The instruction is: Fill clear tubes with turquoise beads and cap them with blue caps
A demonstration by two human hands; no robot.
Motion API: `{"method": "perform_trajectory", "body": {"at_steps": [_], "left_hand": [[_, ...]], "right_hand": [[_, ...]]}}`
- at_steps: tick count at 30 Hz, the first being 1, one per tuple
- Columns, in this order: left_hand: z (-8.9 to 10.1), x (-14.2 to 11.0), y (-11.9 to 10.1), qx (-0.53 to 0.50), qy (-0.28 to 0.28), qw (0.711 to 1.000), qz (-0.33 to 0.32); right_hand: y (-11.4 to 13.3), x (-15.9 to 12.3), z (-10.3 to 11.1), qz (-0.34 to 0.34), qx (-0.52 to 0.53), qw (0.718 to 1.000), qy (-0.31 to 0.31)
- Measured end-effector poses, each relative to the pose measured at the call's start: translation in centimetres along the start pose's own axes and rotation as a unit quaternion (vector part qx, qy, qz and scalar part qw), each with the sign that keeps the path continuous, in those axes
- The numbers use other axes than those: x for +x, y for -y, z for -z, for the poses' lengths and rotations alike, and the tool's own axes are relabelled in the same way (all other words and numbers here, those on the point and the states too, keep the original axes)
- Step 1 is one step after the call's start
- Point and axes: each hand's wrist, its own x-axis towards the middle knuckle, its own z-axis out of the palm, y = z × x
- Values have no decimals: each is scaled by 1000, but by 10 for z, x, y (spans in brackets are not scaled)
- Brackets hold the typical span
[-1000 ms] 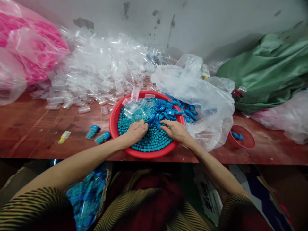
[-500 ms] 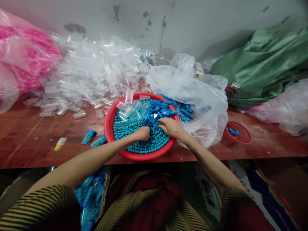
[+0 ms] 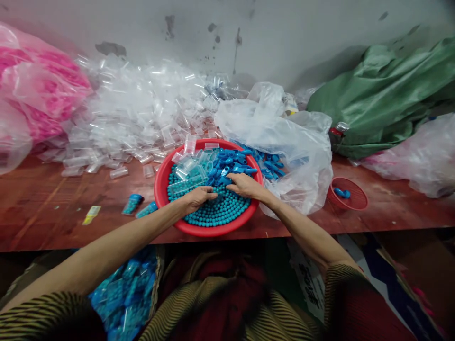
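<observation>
Red basin (image 3: 209, 231) on the counter (image 3: 46, 210), loaded with turquoise beads (image 3: 222, 215) plus blue caps (image 3: 236, 159) and a few clear tubes. Left hand (image 3: 201, 196)'s over the beads, right hand (image 3: 241, 184)'s right by the caps. Massive tube heap (image 3: 131, 113) behind-left of the basin, little red basket (image 3: 357, 201) off to its right.

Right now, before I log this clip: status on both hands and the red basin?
Left hand over beads in the red basin, grip unclear. Right hand at the blue caps, hold unclear. Clear tubes crowd the basin's far left.
</observation>
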Motion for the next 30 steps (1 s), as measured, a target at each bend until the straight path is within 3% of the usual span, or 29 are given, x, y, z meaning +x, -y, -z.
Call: {"method": "perform_trajectory", "body": {"at_steps": [4, 9, 14, 18, 23, 26, 30], "left_hand": [[1, -5, -1, 8, -13, 1000, 19], [3, -8, -1, 52, -29, 997, -47], [2, -16, -5, 34, -13, 999, -15], [3, -22, -7, 25, -10, 999, -17], [10, -29, -6, 15, 0, 1000, 0], [9, -32, -6, 8, 14, 1000, -9], [2, -34, -4, -16, 4, 998, -67]], "right_hand": [[5, -6, -3, -6, -34, 999, -34], [19, -9, -8, -13, -75, 996, -50], [30, -16, -20, 71, -95, 992, -42], [26, -21, -23, 102, -26, 994, -25], [14, -20, -16, 13, 34, 996, -81], [18, -19, -14, 22, 130, 984, -119], [29, -17, -18, 39, 247, 958, -143]]}}
